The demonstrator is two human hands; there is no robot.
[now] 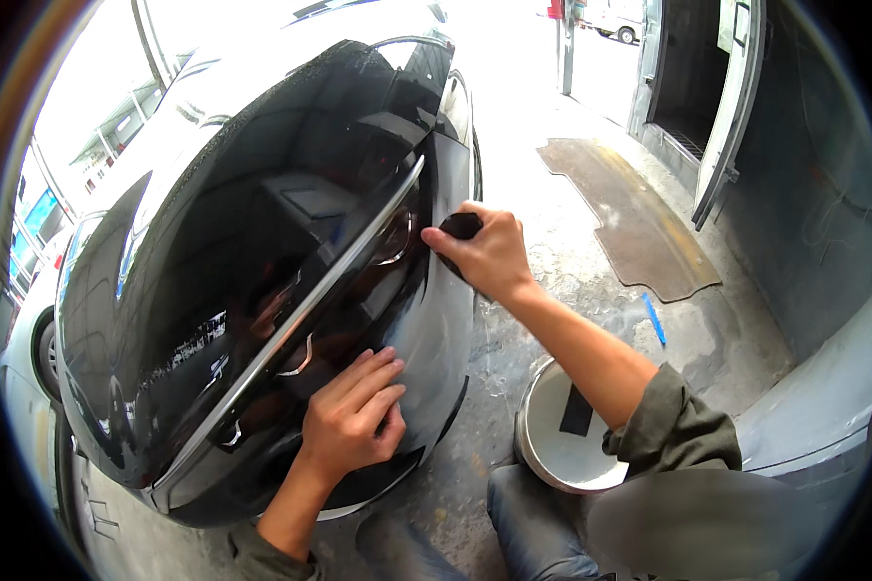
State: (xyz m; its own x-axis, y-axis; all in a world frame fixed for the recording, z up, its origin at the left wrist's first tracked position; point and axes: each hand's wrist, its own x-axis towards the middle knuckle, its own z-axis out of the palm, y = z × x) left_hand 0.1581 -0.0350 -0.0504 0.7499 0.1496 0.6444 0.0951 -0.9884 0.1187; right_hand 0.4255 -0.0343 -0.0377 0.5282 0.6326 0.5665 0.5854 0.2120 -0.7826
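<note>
A glossy black car (291,194) fills the left and middle, with a chrome strip (300,320) running across its end above dark glossy lamps (392,237). Along its right corner lies a dull grey panel (436,329) with pale smears. My right hand (489,252) is closed on a piece of black sandpaper (461,226) and presses it against the upper part of that panel, beside the lamp. Part of the sandpaper is hidden under my fingers. Lower down, my left hand (351,416) rests on the car body, empty, its fingers extended and slightly bent.
By my knees stands a white bucket (543,441) with a dark rectangular piece (576,412) in it. A brown mat (630,213) and a blue strip (654,320) lie on the concrete floor to the right. Beyond are an open door (731,107) and a grey wall (804,203).
</note>
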